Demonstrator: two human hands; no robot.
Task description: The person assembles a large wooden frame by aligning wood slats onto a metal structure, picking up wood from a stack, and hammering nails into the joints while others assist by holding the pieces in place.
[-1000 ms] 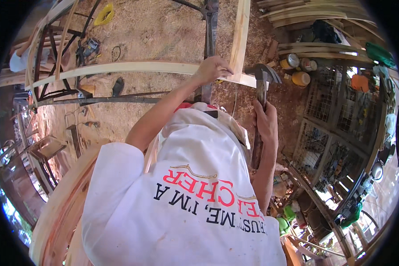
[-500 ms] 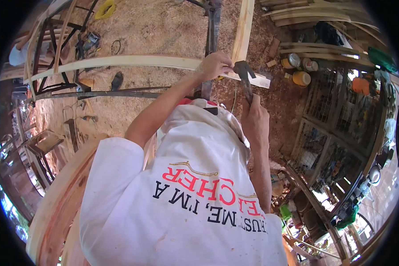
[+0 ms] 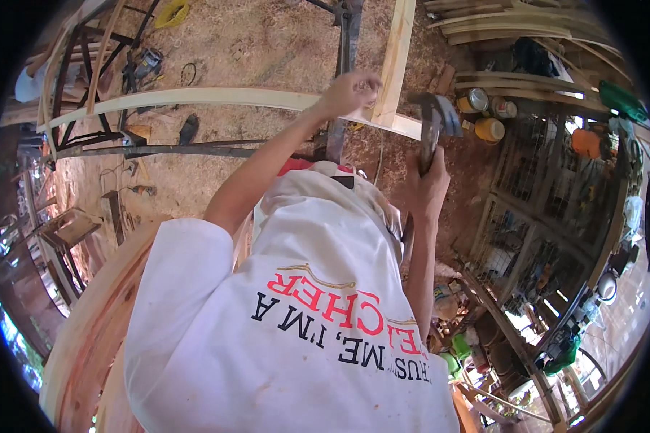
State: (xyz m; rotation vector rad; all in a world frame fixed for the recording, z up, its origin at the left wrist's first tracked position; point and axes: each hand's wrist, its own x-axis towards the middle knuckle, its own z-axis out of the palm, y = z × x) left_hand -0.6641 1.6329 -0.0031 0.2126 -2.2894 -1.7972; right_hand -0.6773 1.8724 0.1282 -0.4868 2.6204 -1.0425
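Observation:
My right hand (image 3: 429, 177) is closed round the handle of a hammer (image 3: 436, 119), its head raised just right of the joint between two pale boards. One long board (image 3: 209, 96) runs from the left to that joint; a second board (image 3: 393, 65) stretches away from me and meets its end. Over the crossing hovers my left hand (image 3: 349, 94), fingers partly curled and smeared by motion. Whether it pinches anything small cannot be made out. Under the boards stands a dark metal bar (image 3: 347, 47).
Round containers, including a yellow tub (image 3: 489, 130), stand at the right by stacked planks (image 3: 512, 18). A dark metal frame (image 3: 87, 86) and a power tool (image 3: 149, 63) are at the far left. A dark shoe-like object (image 3: 189, 130) lies on the sawdust-covered floor.
My right hand has swung the hammer right, away from the board's end. My left hand has lifted slightly off the board, its fingers moving.

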